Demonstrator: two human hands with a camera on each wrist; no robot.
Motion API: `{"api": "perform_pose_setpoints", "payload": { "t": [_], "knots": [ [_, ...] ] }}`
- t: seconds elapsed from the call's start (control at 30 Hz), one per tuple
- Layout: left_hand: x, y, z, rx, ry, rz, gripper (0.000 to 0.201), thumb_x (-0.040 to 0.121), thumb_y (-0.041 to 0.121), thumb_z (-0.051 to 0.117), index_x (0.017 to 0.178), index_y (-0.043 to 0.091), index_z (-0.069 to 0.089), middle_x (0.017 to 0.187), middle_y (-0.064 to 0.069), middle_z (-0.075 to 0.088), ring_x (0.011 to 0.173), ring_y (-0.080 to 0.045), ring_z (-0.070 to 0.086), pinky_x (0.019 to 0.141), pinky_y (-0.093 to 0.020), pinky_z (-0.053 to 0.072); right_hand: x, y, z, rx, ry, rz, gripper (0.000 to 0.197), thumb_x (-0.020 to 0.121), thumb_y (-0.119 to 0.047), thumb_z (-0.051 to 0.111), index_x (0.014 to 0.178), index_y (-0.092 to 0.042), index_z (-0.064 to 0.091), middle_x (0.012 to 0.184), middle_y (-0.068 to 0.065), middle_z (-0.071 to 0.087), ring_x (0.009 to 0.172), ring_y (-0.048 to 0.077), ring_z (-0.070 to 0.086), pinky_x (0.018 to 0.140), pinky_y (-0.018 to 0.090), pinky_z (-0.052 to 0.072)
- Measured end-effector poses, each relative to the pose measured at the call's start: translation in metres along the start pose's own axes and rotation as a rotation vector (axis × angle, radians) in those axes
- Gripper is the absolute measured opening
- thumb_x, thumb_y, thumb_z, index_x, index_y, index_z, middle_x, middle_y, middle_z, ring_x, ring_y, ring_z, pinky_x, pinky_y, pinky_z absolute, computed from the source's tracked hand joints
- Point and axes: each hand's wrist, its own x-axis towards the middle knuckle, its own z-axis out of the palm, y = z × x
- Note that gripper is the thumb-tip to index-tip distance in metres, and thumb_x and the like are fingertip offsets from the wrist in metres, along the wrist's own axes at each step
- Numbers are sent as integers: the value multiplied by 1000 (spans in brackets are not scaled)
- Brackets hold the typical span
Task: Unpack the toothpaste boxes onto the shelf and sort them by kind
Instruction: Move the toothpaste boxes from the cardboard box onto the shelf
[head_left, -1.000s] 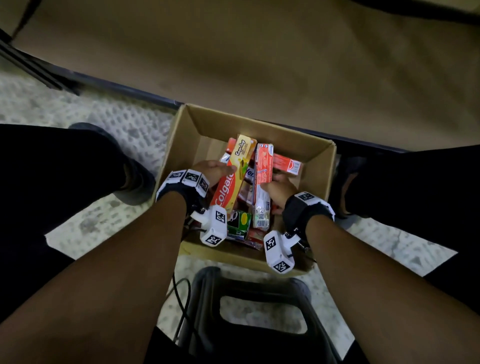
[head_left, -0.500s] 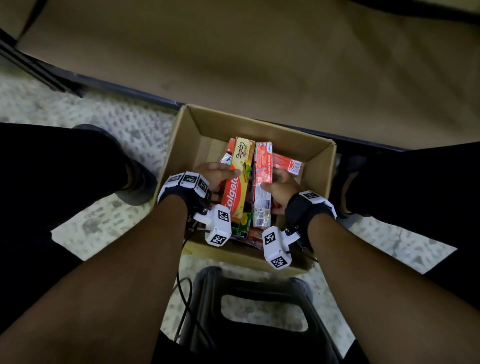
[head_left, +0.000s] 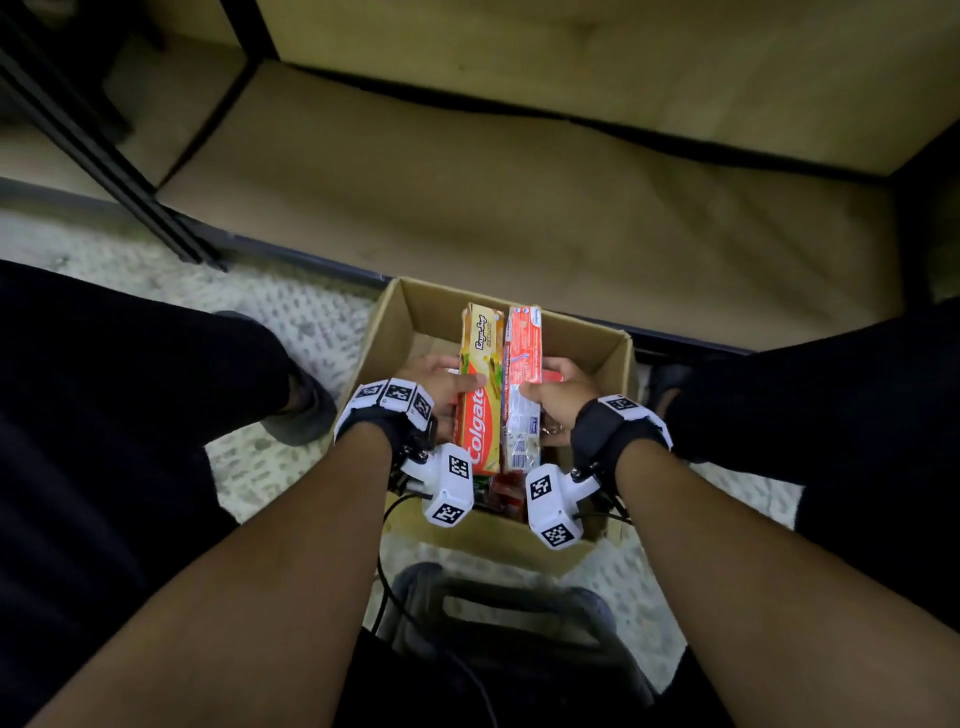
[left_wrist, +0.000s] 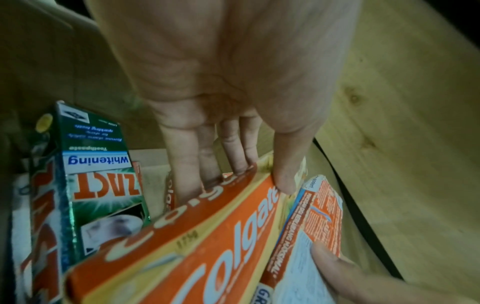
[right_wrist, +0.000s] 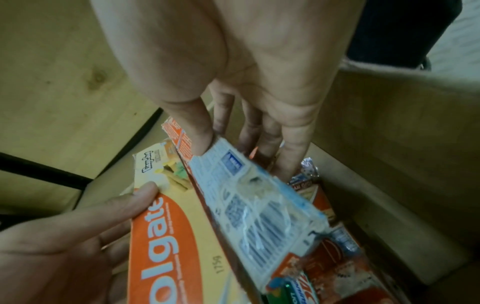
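The shelf (head_left: 519, 218) is being seen beyond the far edge of the carton, and no toothpaste box is being shown on the part of its board that is in view; the placing and the sorting by kind are therefore judged not yet begun.

The cardboard carton (head_left: 613, 358) is being kept on the floor, just in front of the shelf's front edge. Several boxes are being left inside it: a green whitening box (left_wrist: 101, 174) is being seen standing against the carton's left wall, and red boxes (right_wrist: 337, 267) are being seen lying on its bottom toward the near right corner. Their count cannot be told.

Two boxes are being held side by side above the middle of the carton, their far ends reaching toward its far wall. The orange-and-yellow Colgate box (head_left: 480, 395) is being gripped by the left hand (head_left: 436, 387), with the thumb laid on its top face and the fingers (left_wrist: 182, 164) curled beneath it. The red-and-white box (head_left: 522, 389) is being gripped by the right hand (head_left: 563, 397), with the thumb on its upper face and the fingers (right_wrist: 288, 156) clamped under it. The two boxes are being held touching along their long edges.

By judgement, the task is being caught at an early stage: the first pair is being lifted, and the rest of the carton is being left to unpack.
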Motion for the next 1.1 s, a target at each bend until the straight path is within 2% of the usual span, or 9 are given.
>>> {"api": "perform_pose_setpoints", "payload": {
  "t": [0.1, 0.2, 0.3, 0.43, 0.57, 0.7, 0.8, 0.93, 1.1],
  "knots": [
    [-23, 8, 3, 2, 24, 62, 33, 84, 16, 75, 112, 10, 58, 92, -7, 72, 70, -17, 69, 50, -26, 56, -20, -10, -6, -16, 5, -33, 35, 88, -14, 67, 117, -24, 51, 119, 5, 66, 105, 24, 64, 93, 49, 52],
    [-44, 18, 4, 29, 35, 114, 37, 81, 20, 78, 112, 11, 60, 101, -8, 74, 82, -23, 73, 65, -33, 60, -44, -22, -15, -37, 12, -62, 41, 89, -14, 66, 126, -20, 50, 118, 6, 66, 102, 24, 65, 90, 46, 54],
    [-64, 31, 3, 58, 57, 177, 37, 79, 25, 80, 109, 15, 61, 97, -4, 73, 82, -21, 72, 59, -30, 58, -65, -35, -26, -34, 23, -117, 43, 90, -10, 65, 130, -15, 49, 120, 8, 65, 104, 25, 65, 90, 45, 54],
    [-97, 57, 0, 97, 76, 262, 38, 76, 31, 82, 104, 19, 61, 99, -3, 73, 86, -22, 72, 75, -42, 61, -96, -58, -37, -58, 55, -216, 45, 88, -14, 67, 129, -18, 49, 120, 4, 65, 98, 20, 64, 85, 43, 55],
    [-134, 89, -4, 116, 82, 354, 44, 76, 30, 82, 111, 15, 60, 100, -5, 73, 85, -22, 72, 64, -38, 62, -131, -82, -52, -55, 80, -305, 45, 88, -14, 67, 130, -17, 50, 111, 3, 67, 84, 15, 65, 67, 31, 54],
    [-173, 125, -3, 100, 99, 463, 38, 82, 22, 78, 112, 11, 58, 92, -5, 73, 73, -15, 71, 46, -24, 54, -169, -110, -71, -31, 115, -385, 36, 89, -13, 66, 123, -18, 54, 108, 4, 69, 83, 17, 67, 63, 32, 56],
    [-198, 149, 1, 139, 130, 563, 35, 82, 27, 78, 109, 13, 60, 89, -2, 72, 74, -15, 70, 57, -28, 57, -199, -130, -85, -2, 115, -451, 14, 93, -10, 61, 104, -18, 56, 90, 1, 68, 66, 13, 65, 49, 25, 52],
    [-234, 184, 6, 141, 170, 693, 34, 81, 28, 78, 106, 13, 59, 95, -4, 71, 74, -14, 67, 56, -27, 53, -236, -159, -103, 22, 176, -564, 22, 93, -11, 62, 112, -17, 53, 79, 1, 66, 46, 9, 63, 37, 19, 46],
    [-275, 223, 7, 208, 209, 818, 22, 81, 32, 78, 82, 20, 60, 96, -6, 74, 84, -22, 71, 73, -37, 60, -277, -189, -124, 45, 176, -597, 13, 94, -16, 61, 107, -18, 57, 86, 2, 70, 66, 19, 68, 50, 29, 56]
  ]
}}
